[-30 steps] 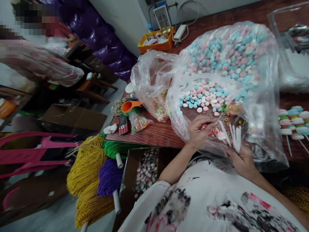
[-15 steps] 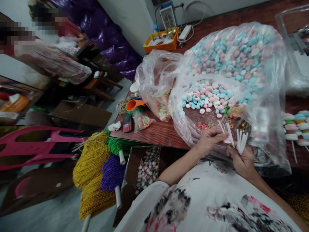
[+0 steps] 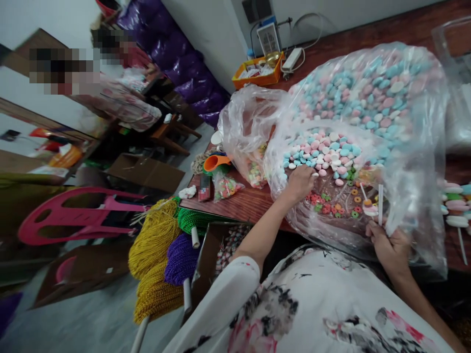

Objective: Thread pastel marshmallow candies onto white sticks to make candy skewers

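My left hand [image 3: 302,185] is at the near left edge of a loose pile of pink, blue and white candies [image 3: 324,149]. Its fingers are drawn together at a small white candy [image 3: 315,175]; the grip is partly hidden. My right hand [image 3: 390,247] is closed around several white sticks [image 3: 380,203] held upright near the table edge. By its fingertips, a short stack of candies [image 3: 370,208] sits on a thin stick. Small red, green and orange ring candies [image 3: 331,206] lie on the clear plastic between my hands.
Behind the pile bulges a large clear bag of candies [image 3: 368,88]. Finished candy skewers [image 3: 456,206] lie at right. An orange scoop [image 3: 216,162], a small candy bag [image 3: 226,187] and an orange tray [image 3: 257,73] are leftward. Yellow cord bundles [image 3: 156,235] and a box [image 3: 217,245] stand below.
My left hand has left the sticks and moved left to the candy pile. My right hand has shifted right, keeping the sticks. The view has swung slightly left.
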Demonstrator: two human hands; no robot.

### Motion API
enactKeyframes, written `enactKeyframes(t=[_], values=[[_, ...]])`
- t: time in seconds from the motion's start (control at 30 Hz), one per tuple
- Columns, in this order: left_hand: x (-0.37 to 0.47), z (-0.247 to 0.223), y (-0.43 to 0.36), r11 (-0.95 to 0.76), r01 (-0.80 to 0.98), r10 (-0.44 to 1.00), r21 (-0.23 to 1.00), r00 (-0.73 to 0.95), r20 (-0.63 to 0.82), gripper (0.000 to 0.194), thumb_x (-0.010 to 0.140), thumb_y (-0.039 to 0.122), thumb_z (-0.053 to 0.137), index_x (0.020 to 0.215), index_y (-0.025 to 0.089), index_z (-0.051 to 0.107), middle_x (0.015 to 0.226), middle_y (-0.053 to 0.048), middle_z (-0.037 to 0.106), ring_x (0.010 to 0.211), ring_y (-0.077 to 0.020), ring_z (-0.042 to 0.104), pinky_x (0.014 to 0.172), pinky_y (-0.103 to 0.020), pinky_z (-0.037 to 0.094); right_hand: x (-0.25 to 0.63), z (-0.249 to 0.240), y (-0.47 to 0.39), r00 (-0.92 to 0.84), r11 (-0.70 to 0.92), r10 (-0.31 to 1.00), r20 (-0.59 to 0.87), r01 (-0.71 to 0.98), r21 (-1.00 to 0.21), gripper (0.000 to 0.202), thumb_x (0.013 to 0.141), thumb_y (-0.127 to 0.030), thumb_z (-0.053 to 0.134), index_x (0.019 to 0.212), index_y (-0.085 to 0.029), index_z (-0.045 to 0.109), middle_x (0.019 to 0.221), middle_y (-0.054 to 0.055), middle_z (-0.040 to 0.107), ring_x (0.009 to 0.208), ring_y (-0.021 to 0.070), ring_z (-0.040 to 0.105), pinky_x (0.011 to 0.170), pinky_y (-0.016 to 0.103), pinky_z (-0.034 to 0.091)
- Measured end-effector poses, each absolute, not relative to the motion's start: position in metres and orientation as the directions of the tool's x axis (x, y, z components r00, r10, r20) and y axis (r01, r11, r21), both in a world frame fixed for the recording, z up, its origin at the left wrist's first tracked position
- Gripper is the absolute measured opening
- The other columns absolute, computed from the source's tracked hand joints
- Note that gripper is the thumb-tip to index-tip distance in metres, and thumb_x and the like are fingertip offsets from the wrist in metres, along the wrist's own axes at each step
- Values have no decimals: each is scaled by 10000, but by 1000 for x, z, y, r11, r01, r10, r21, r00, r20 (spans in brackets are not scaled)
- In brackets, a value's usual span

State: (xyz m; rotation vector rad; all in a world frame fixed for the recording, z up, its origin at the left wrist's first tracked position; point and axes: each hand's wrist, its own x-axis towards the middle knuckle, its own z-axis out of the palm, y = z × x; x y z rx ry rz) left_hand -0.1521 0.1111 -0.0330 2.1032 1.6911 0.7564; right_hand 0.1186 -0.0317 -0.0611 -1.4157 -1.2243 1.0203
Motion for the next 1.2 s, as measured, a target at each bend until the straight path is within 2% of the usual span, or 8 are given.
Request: enactKeyframes(t=[0.17, 0.27, 0.37, 0.53, 0.63, 0.87, 1.07, 1.2], values=[[-111, -38, 113, -524, 617, 851, 587, 382, 359, 130, 897, 161, 578, 918, 197, 701, 944, -100, 696, 938, -228, 623, 902, -372, 484, 115, -61, -33, 204, -37, 979, -15, 100, -994, 228, 933, -395, 664, 826, -195, 647, 617, -32, 545, 488, 96, 424, 464, 252, 332], [-100, -33, 121, -684, 605, 717, 408, 659, 225, 200, 880, 88, 522, 949, 172, 690, 1012, -149, 690, 1014, -263, 605, 904, -385, 479, 115, -62, -33, 195, -22, 981, -4, 87, -996, 187, 929, -372, 673, 881, -192, 667, 617, -37, 556, 486, 93, 434, 466, 250, 330], [-107, -33, 119, -757, 587, 636, 286, 763, 117, 244, 877, 68, 482, 995, 143, 682, 1019, -164, 687, 1004, -269, 596, 923, -397, 478, 115, -62, -35, 209, -16, 978, -9, 35, -999, 184, 922, -371, 679, 899, -189, 662, 612, -39, 561, 476, 93, 439, 454, 247, 325], [-123, -48, 108, -725, 534, 671, 436, 689, 273, 238, 909, 162, 541, 1091, 150, 695, 1072, -155, 702, 982, -242, 632, 948, -405, 490, 116, -61, -33, 179, -22, 984, -9, 68, -997, 244, 938, -399, 654, 817, -187, 640, 613, -30, 554, 471, 88, 416, 441, 245, 308], [-123, -49, 115, -637, 560, 747, 530, 619, 243, 194, 930, 177, 552, 1041, 168, 711, 1013, -131, 711, 962, -226, 646, 901, -365, 500, 118, -64, -31, 153, -6, 988, 11, 110, -994, 270, 944, -409, 646, 791, -187, 634, 618, -25, 550, 488, 92, 423, 455, 248, 321], [-98, -18, 125, -613, 727, 760, 309, 649, -19, 191, 940, 215, 563, 1028, 107, 694, 1107, -179, 666, 1029, -272, 628, 910, -370, 498, 120, -73, -31, 99, -12, 995, 2, 146, -989, 251, 959, -424, 626, 857, -195, 634, 635, -26, 549, 495, 95, 421, 445, 238, 310], [-88, -13, 117, -538, 772, 814, 339, 580, -27, 179, 950, 175, 555, 1061, 124, 685, 1085, -148, 666, 1038, -263, 622, 933, -370, 493, 120, -79, -29, 114, -4, 993, 14, 154, -988, 276, 959, -456, 611, 851, -202, 626, 648, -17, 552, 509, 102, 428, 446, 242, 316], [-90, -13, 105, -578, 788, 806, 212, 592, -4, 212, 936, 141, 526, 1078, 110, 680, 1172, -185, 642, 1126, -293, 585, 942, -389, 498, 119, -71, -30, 105, 30, 993, 51, 197, -980, 285, 966, -429, 599, 793, -204, 612, 634, -22, 550, 499, 102, 426, 461, 250, 329]])
